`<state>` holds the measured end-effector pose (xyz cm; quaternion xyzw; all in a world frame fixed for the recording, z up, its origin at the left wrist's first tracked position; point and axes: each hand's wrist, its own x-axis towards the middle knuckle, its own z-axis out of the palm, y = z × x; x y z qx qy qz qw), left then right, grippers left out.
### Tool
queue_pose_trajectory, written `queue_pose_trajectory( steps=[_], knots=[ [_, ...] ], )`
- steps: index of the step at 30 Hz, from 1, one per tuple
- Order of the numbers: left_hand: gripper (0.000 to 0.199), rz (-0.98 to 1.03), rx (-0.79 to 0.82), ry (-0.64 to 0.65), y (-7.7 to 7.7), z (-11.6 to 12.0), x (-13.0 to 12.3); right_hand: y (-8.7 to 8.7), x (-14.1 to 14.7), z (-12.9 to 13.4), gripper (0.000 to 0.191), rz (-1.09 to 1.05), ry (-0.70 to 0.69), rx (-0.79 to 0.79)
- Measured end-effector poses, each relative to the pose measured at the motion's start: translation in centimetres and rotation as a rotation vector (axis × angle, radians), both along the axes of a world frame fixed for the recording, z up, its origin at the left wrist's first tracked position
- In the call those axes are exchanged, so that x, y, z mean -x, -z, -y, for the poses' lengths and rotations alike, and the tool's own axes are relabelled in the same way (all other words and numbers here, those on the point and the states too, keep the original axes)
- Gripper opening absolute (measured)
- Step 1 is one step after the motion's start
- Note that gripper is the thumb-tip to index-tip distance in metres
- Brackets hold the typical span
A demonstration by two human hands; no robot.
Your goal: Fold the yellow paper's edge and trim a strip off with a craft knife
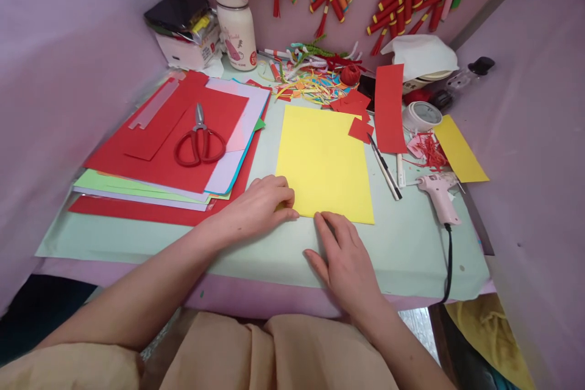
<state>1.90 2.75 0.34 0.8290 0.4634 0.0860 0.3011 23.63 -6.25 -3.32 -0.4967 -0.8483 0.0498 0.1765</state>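
A yellow sheet of paper (324, 158) lies flat in front of me; it looks folded along its near edge, though I cannot be sure. My left hand (258, 204) is at its near left corner, fingers curled and thumb close to the forefinger on the edge. At the middle of that same edge, the fingertips of my right hand (345, 253) touch the paper, with the thumb held apart on the table. Small red paper squares (361, 130) overlap the sheet's far right corner. Beside its right side lies a black and white pen (384, 167).
Red-handled scissors (200, 140) rest on stacked coloured paper (155, 180) at left. A pink glue gun (439, 195) with a black cord lies right, near a red strip (390, 109). Behind are paper scraps (315, 85), a bottle (235, 24) and a box (189, 46).
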Motion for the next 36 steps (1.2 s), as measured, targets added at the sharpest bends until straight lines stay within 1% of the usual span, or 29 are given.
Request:
queue_pose_trajectory(
  steps=[5, 11, 16, 24, 28, 32, 36],
  knots=[
    [0.020, -0.045, 0.018, -0.044, -0.2, 0.3, -0.4, 0.1, -0.2, 0.1, 0.056, 0.006, 0.015, -0.017],
    [0.019, -0.085, 0.046, -0.098, -0.3, 0.6, -0.7, 0.0, -0.3, 0.0, 0.053, -0.003, -0.001, -0.026],
    [0.021, -0.089, 0.052, -0.101, 0.0, 0.5, -0.6, 0.0, -0.3, -0.1, 0.052, -0.018, -0.008, -0.012],
    [0.022, -0.150, 0.047, -0.142, -0.5, 0.9, -0.2, 0.0, -0.2, 0.0, 0.049, -0.030, 0.005, -0.001],
    [0.023, -0.145, 0.025, -0.143, -0.3, 1.0, -0.1, -0.6, 0.2, 0.0, 0.055, -0.004, 0.015, -0.006],
    [0.022, -0.137, 0.008, -0.143, 0.0, 0.9, -0.1, -1.1, 1.3, -0.1, 0.060, 0.010, -0.058, -0.032],
    [0.019, -0.149, -0.010, -0.133, -0.4, 1.4, -0.2, -0.6, 2.2, -0.3, 0.063, 0.013, -0.115, 0.005]
  ],
)
